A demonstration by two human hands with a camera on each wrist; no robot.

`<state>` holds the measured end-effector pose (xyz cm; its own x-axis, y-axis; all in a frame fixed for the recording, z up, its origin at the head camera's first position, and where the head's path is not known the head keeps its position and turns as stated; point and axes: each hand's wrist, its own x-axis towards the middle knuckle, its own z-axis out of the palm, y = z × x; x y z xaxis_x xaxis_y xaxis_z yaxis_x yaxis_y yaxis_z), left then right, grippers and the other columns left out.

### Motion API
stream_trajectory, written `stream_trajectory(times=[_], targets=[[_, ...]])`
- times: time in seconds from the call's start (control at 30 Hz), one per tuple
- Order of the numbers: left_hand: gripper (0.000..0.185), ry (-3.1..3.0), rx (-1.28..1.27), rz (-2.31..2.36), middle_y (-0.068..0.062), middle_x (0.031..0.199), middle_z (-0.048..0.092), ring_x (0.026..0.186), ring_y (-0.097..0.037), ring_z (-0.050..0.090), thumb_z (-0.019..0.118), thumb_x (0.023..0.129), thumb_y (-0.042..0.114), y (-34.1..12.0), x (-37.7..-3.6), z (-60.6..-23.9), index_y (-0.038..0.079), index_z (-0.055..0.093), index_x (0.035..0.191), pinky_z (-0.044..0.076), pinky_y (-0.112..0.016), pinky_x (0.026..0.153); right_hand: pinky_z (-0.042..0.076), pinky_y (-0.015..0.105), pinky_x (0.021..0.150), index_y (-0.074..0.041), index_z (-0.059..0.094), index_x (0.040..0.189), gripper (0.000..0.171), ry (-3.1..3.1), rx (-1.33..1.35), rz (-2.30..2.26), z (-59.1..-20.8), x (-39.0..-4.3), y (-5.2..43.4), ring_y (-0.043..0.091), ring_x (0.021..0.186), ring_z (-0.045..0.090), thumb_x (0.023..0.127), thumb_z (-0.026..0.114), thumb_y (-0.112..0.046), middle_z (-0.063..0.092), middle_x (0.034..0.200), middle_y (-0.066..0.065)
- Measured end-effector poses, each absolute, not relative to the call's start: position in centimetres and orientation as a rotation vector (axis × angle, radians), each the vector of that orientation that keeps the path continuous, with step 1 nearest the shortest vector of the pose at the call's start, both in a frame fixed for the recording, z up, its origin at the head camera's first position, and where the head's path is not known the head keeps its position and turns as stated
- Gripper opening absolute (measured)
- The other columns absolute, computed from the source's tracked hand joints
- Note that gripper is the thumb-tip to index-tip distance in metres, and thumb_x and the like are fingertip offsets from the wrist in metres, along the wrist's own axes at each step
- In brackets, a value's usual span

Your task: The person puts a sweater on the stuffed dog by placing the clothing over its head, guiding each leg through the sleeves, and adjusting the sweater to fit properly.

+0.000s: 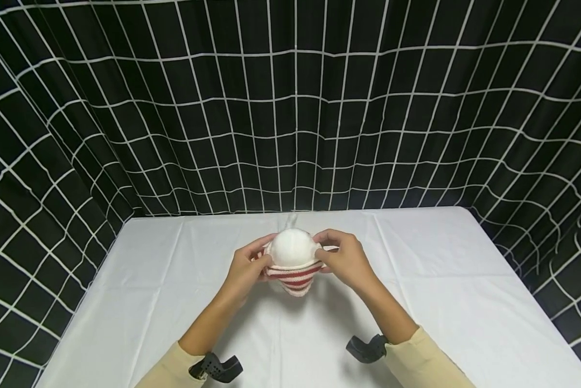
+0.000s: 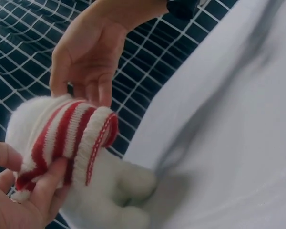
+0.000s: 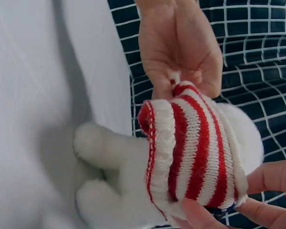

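Knitted red-and-white striped wool was what both hands had hold of: a small sweater (image 1: 295, 275) drawn over a white plush toy (image 1: 292, 247), held just above the middle of the table. The left hand (image 1: 244, 269) pinched the sweater's edge on its side, thumb and fingers curled onto the knit; the left wrist view showed its fingertips (image 2: 50, 183) pressed against the striped band near the ribbed hem. The right hand (image 1: 343, 258) gripped the opposite edge in the same way, and the right wrist view showed its thumb and a finger (image 3: 200, 214) closing on the lower rim of the knit. Neither hand was spread; both were narrowed to a pinch on the fabric.

Seen from the head camera, the toy's round white body bulged up between the two hands, with the striped sweater bunched below it towards the person. The wrist views showed the sweater wrapped round the toy's middle, its ribbed hem (image 3: 155, 148) rolled slightly outward, and two stubby white limbs (image 3: 100, 143) sticking out beneath it towards the table.

Cream sleeves (image 1: 426, 355) covered both forearms, each with a black camera mount (image 1: 365, 347) strapped near the wrist. A white cloth (image 1: 464, 302) with faint creases covered the table under the hands. Behind and to both sides hung a black curtain (image 1: 290, 108) crossed by a grid of white lines.
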<state>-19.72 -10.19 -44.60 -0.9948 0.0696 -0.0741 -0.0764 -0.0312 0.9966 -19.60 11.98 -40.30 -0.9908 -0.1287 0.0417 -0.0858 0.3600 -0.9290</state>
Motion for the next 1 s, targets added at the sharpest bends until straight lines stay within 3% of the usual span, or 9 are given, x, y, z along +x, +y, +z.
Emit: stream_trajectory(times=[0.2,0.37,0.63,0.8,1.0], targets=[[0.059,2.010,-0.058,2.279,-0.007,0.099,0.057,0.066,-0.011,0.053,0.053,0.080,-0.006,-10.0,-19.7,-45.3,0.013,0.066,0.134,0.051,-0.020,0.053,0.061,0.035,0.070,0.005,0.066,0.124,0.037,2.463,-0.153,-1.805,-40.8,-19.5,11.8,0.032,0.097,0.072,0.089,0.055,0.001,0.068,0.117,0.027],[0.057,1.906,-0.099,2.354,-0.007,0.097,0.055,0.063,-0.010,0.053,0.053,0.081,-0.010,-9.6,-19.6,-45.9,0.008,0.065,0.134,0.050,-0.019,0.052,0.061,0.034,0.076,0.010,0.064,0.125,0.038,2.355,-0.017,-1.955,-41.6,-19.1,11.5,0.028,0.098,0.071,0.089,0.054,0.004,0.067,0.119,0.027],[0.062,1.856,-0.116,2.417,-0.010,0.112,0.059,0.066,-0.009,0.052,0.050,0.079,-0.012,-9.6,-19.1,-47.1,0.003,0.061,0.138,0.045,-0.018,0.052,0.059,0.029,0.078,0.013,0.061,0.128,0.041,2.079,0.172,-2.184,-42.8,-18.5,11.5,0.017,0.092,0.069,0.086,0.060,0.008,0.059,0.133,0.028],[0.061,1.721,-0.081,2.457,-0.015,0.129,0.056,0.085,-0.014,0.059,0.048,0.083,-0.013,-9.7,-19.2,-47.4,0.000,0.056,0.142,0.051,-0.021,0.062,0.058,0.028,0.082,0.013,0.060,0.130,0.043,1.977,0.232,-2.240,-43.4,-18.3,11.6,0.019,0.102,0.064,0.087,0.058,0.010,0.057,0.135,0.024],[0.059,1.599,-0.057,2.497,-0.016,0.149,0.041,0.115,-0.025,0.050,0.047,0.091,0.002,-9.9,-18.9,-47.0,0.006,0.047,0.150,0.055,-0.042,0.085,0.053,0.037,0.087,-0.001,0.065,0.128,0.036,2.310,0.139,-2.000,-43.0,-18.6,11.9,0.025,0.108,0.060,0.093,0.057,-0.007,0.064,0.124,0.017]])
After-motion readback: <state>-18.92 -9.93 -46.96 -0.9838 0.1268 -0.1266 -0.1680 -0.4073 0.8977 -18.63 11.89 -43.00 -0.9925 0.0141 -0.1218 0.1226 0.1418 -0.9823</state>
